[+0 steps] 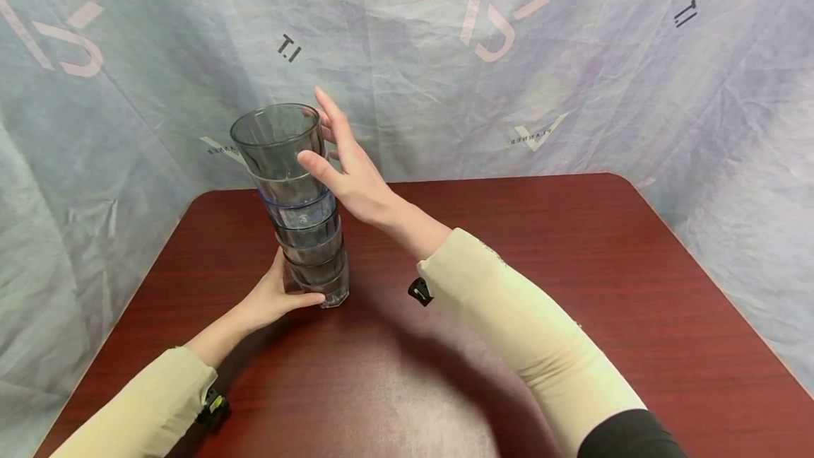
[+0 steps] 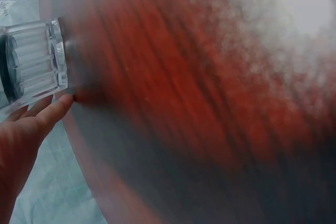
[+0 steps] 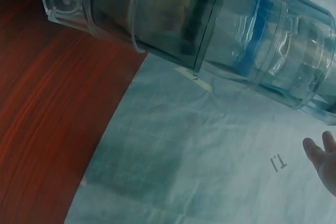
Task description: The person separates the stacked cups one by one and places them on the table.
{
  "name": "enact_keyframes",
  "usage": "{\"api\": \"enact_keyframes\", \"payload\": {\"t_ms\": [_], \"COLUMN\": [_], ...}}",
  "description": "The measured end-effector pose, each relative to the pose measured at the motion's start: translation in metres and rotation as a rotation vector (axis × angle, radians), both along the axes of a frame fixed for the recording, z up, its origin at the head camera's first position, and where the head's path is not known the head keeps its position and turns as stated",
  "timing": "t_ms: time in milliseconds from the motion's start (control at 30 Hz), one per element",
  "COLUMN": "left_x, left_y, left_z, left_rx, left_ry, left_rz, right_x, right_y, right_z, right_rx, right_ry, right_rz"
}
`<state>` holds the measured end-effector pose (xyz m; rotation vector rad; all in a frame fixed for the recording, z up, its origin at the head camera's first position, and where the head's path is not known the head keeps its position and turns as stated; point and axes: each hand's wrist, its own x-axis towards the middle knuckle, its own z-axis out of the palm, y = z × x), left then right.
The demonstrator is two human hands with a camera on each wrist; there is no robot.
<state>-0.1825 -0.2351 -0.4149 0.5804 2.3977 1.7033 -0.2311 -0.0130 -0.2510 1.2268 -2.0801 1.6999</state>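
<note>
A tall stack of clear and smoky-grey glasses (image 1: 311, 239) stands upright at the left middle of the table, one glass nested in another. One glass in it has a blue band (image 3: 255, 35). My left hand (image 1: 270, 295) is around the base, its thumb stretched across the front of the bottom glass (image 2: 39, 56) and its other fingers partly hidden behind. At the top, my right hand (image 1: 359, 175) is beside the uppermost glass (image 1: 276, 129), with fingers spread and mostly straight; some fingertips are hidden behind the rim. In the right wrist view, only fingertips (image 3: 313, 153) show below the stack.
The stack stands on a dark red wood-grain table (image 1: 572, 288). A pale printed cloth (image 1: 407, 76) hangs behind the table and along both sides. Black wrist devices (image 1: 420, 291) sit at the cuffs of both cream sleeves.
</note>
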Motion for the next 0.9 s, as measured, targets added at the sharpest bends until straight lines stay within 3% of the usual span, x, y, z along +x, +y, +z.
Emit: {"api": "enact_keyframes", "payload": {"t_ms": [333,667,900], "left_x": [0.000,0.002,0.002], "left_y": [0.001,-0.002,-0.001], "left_z": [-0.003,-0.003,-0.003], "left_rx": [0.031,0.027,0.009], "left_ry": [0.023,-0.006,0.000], "left_rz": [-0.021,-0.017,-0.020], "right_x": [0.004,0.007,0.006], "right_y": [-0.009,-0.016,-0.015], "right_z": [-0.003,-0.001,-0.003], "right_rx": [-0.004,-0.061,-0.091], "right_ry": [-0.015,-0.072,-0.019], "right_rz": [0.012,0.032,0.035]}}
